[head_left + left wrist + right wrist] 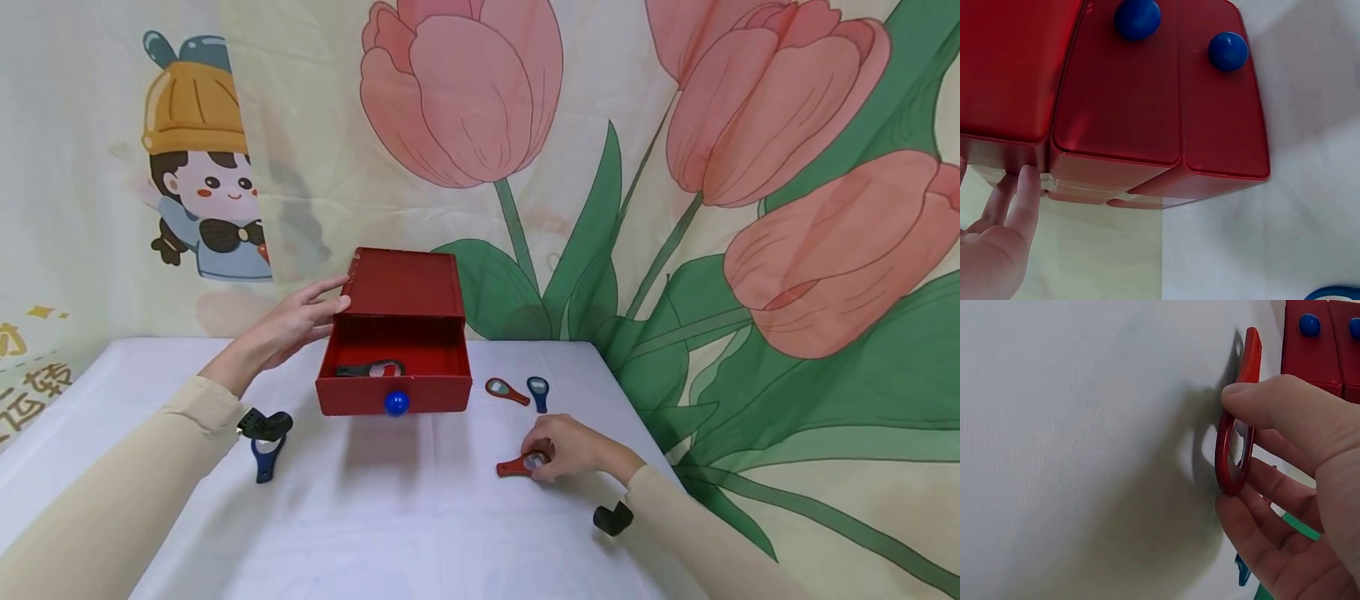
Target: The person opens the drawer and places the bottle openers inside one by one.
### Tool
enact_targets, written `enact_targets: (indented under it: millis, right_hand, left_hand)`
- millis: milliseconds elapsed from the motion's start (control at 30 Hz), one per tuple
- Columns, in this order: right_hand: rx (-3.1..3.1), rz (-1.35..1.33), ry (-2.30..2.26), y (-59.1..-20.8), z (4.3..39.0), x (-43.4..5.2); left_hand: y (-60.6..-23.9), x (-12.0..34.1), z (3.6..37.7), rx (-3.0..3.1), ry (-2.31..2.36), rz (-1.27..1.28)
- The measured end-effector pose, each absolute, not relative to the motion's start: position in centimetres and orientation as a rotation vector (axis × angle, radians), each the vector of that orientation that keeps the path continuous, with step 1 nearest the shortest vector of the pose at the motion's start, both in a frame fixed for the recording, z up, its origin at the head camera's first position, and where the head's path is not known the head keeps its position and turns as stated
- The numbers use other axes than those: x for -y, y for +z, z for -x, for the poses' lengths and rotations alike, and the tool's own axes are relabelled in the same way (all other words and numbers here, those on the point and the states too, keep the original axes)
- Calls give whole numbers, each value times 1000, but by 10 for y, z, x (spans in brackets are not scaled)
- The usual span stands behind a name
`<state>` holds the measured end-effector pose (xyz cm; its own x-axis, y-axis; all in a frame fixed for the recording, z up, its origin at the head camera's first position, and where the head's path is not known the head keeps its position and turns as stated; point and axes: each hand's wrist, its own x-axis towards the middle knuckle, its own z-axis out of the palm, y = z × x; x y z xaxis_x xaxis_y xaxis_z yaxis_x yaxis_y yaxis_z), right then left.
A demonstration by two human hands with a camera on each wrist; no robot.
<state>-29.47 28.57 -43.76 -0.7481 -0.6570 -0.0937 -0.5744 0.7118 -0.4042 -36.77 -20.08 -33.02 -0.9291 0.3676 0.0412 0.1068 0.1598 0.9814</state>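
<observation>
A red cabinet [408,283] stands at the back of the table with its upper drawer [442,396] pulled out. In it lies a black-handled magnifying glass [356,370]. My left hand [292,323] touches the cabinet's left side with extended fingers. My right hand [570,448] holds a red magnifying glass [1251,359] near its lens ring, low over the table, thumb on one side and fingers on the other. Just behind that hand lie another red magnifying glass [510,392] and a blue one [538,392].
A further blue magnifying glass [266,462] lies at left, partly hidden by the black wrist camera [266,425]. Two blue knobs, an upper one [1137,19] and a lower one [1229,51], jut from the drawer fronts. White cloth [450,517] covers the table; a tulip-printed curtain [315,125] hangs behind.
</observation>
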Motion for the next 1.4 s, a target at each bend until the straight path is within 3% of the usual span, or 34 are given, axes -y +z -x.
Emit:
enact_targets:
  millis: [267,700,1033,1400]
  right_hand:
    - [-2700,987,-630,-418,300,-292]
    - [-2827,1103,-582,-317,306,-285]
    - [-2929,1220,-470,-258,307,-248]
    - [-2880,1330,-467,-233,307,-194]
  left_hand:
    - [-331,200,368,-2250,1840,-472]
    - [-331,201,367,-2274,1825,-445]
    - [-330,199,368,-2268,1829,-466]
    - [-331,201,367,-2240,1844,-472]
